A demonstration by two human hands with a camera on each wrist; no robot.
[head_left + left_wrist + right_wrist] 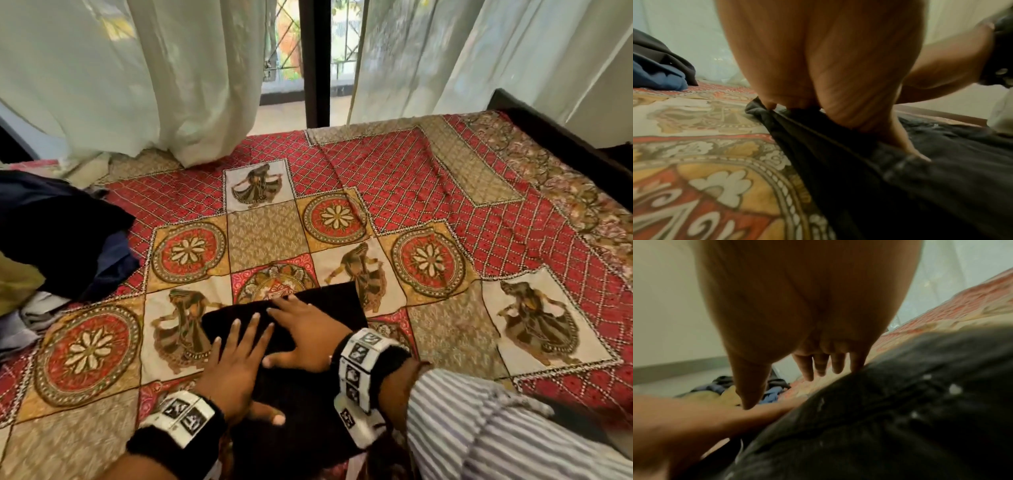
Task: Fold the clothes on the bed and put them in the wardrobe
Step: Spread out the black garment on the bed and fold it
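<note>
Far left edge of the bed [428,178] there's a loose pile of unfolded clothes [61,226]: a black piece on top, dark blue under it, something olive and a grey bit toward the near-left corner. The left wrist view catches the black and blue layers of that pile [659,69] too, sitting right on the patterned bedspread [267,236], and the right wrist view has it [715,394] small and blurry in the background. No baskets or boxes anywhere, just fabric straight on the cover.

Moving right, near the front edge around the middle of the bed, there's the black garment [325,301], folded into a flat rectangle-ish shape. The left hand [236,359] lies flat on its left part, fingers straight and spread, pressing down, thumb out to the side on the cloth. From the left wrist cam the left hand [818,65] has its fingertips right at the folded edge of the black garment [900,186], which bunches up a little there; can't really tell if a finger hooks under it.

Just to the right, the right hand [305,332] is flat too, fingers extended over the upper part of the garment, touching the left hand. Right wrist cam agrees: right hand [807,305] with straight fingers resting on the black garment [900,410], nothing gripped.

Striped sleeve [496,428] at the near-right corner. White curtains [137,68] hang along the far edge.
</note>
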